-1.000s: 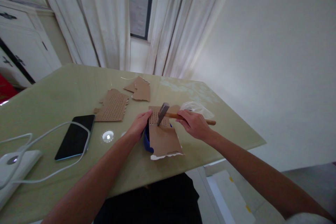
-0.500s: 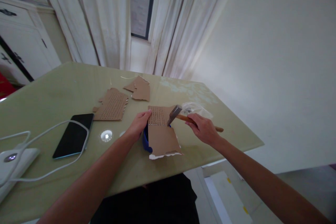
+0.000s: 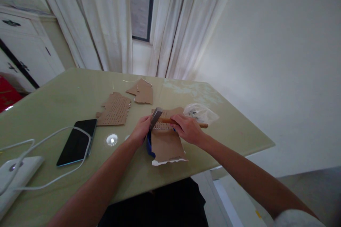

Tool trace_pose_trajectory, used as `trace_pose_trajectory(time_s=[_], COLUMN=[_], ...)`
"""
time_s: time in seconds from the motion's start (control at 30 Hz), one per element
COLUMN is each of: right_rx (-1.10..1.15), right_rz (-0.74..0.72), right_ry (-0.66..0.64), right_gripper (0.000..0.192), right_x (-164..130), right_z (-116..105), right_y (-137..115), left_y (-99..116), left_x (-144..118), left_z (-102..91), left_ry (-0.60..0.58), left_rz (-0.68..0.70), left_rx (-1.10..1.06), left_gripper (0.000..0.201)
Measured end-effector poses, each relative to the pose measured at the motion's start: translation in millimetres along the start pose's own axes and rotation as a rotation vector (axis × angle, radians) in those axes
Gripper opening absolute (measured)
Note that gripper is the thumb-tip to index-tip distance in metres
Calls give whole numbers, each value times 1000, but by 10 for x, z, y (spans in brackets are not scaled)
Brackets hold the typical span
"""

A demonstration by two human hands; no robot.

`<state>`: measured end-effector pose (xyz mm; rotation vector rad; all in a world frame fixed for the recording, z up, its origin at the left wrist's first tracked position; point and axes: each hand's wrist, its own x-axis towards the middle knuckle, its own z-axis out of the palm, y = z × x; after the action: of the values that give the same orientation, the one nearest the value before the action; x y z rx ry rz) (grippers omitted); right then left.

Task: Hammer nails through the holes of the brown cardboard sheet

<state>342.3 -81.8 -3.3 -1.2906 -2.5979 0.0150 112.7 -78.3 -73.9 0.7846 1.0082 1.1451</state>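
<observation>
The right hand [image 3: 187, 129] is closed around the wooden handle of a hammer [image 3: 170, 118], its metal head down on the dotted upper part of a brown cardboard piece [image 3: 166, 141]. That piece lies over a blue object [image 3: 148, 146] near the bench [image 3: 66, 88] front edge. The left hand [image 3: 140, 131] pinches the cardboard's left edge — fingers pressed to it, just beside the hammer head. Nearby lie a perforated cardboard sheet [image 3: 114, 110], torn scraps [image 3: 142, 91], a clear plastic bag [image 3: 201, 112] and a phone [image 3: 77, 142].
</observation>
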Motion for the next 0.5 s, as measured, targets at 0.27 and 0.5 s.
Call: trace_pose_trajectory(time_s=[0.27, 0.5], right_rx=[39, 41], right_rz=[12, -10], right_ry=[58, 154], right_gripper=[20, 19], right_x=[-149, -399], right_z=[-17, -27], right_y=[90, 349], left_y=[-5, 39], left_x=[37, 2], left_z=[11, 33], left_ry=[49, 48], left_rz=[31, 23], left_rx=[56, 58], left_gripper=[55, 52])
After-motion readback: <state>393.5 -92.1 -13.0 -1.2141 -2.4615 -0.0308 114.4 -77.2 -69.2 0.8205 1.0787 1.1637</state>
